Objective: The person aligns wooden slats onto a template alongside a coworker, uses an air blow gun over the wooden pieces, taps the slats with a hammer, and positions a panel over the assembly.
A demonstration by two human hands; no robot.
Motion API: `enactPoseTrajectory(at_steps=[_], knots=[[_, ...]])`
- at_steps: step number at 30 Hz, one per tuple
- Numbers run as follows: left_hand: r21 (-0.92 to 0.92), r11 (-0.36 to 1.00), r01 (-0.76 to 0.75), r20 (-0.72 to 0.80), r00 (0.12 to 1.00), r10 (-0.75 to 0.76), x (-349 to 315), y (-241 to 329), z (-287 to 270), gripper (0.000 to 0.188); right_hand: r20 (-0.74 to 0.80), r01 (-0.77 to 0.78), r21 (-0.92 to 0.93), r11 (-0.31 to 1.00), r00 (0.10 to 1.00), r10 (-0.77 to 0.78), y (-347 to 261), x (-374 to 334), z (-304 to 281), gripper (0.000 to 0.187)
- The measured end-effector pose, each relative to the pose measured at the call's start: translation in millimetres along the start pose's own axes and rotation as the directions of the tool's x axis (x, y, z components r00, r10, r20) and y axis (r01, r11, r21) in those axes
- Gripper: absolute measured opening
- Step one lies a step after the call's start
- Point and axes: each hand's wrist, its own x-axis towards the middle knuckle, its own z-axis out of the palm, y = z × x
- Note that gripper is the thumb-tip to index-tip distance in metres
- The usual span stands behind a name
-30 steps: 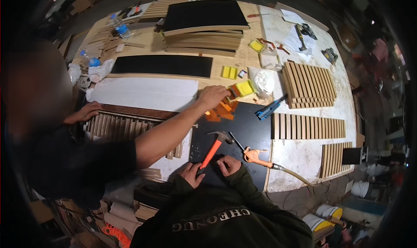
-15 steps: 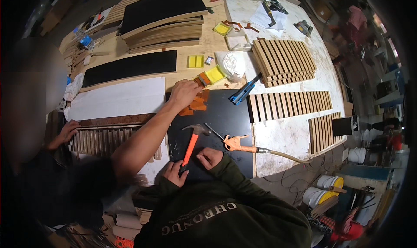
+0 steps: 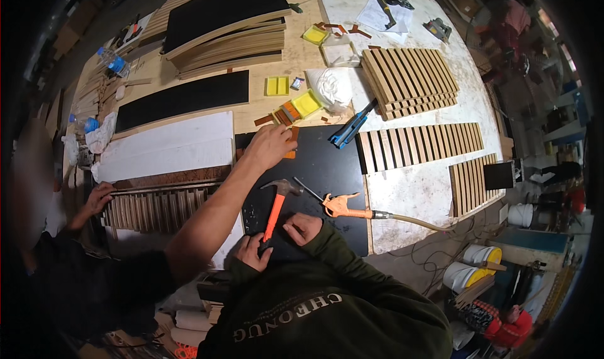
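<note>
A worker's left hand (image 3: 253,252) clasps an orange-handled steel claw hammer (image 3: 274,213) atop a flat black board (image 3: 324,167), right hand (image 3: 303,229) loosely curled thereon, where a sideways swing could strike the orange pistol-shaped air gun (image 3: 343,207).

Hammer (image 3: 274,214), dull metal head, smooth plastic-looking grip; air gun (image 3: 343,206), matt plastic body, metal nozzle; board (image 3: 321,164), smooth, faintly glossy; slatted panel (image 3: 421,147), matt wood; trays (image 3: 307,103), smooth plastic; bottle (image 3: 113,62), clear glossy plastic; sheets (image 3: 371,13), matt paper; sleeve (image 3: 336,252), matt cloth; worktop (image 3: 406,217), stained, rough-looking.
</note>
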Motion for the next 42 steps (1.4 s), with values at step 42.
enactPoseTrajectory(at_steps=[42], knots=[[-0.05, 0.996, -0.07, -0.263, 0.963, 0.054, 10, 7, -8, 0.012, 0.001, 0.02, -0.03, 0.999, 1.0, -0.02, -1, 1, 0, 0.012]])
